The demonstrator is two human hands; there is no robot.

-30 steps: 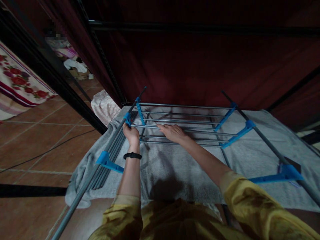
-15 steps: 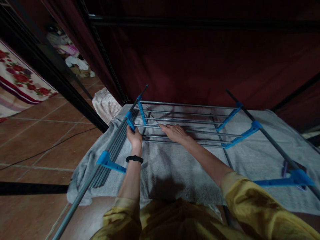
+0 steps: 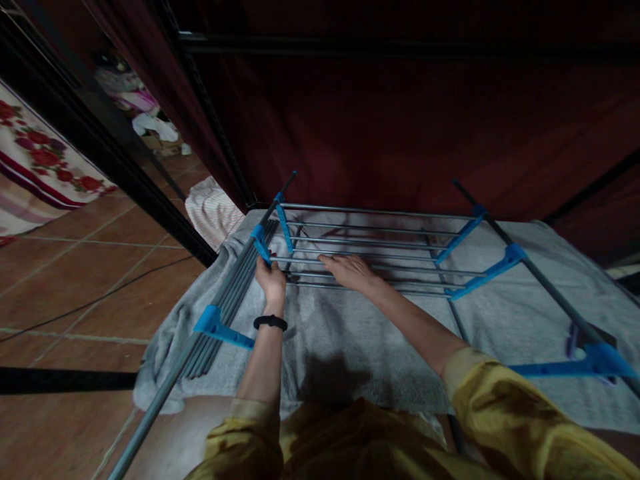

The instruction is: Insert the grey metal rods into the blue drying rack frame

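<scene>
A metal drying rack with grey rods and blue plastic joints lies flat on a grey towel. My left hand, with a black band at the wrist, is closed on the end of a rod beside a blue joint on the rack's left rail. My right hand lies flat on the grey cross rods in the middle, fingers stretched out toward the left. Both of my sleeves are yellow.
A dark red curtain hangs behind the rack. Black frame bars run at the left. A striped cloth lies on the tiled floor, with a flowered fabric at far left and a thin cable.
My left hand has slid a little toward me along the rack's left side. My right hand stays flat on the rods. The view has shifted slightly.
</scene>
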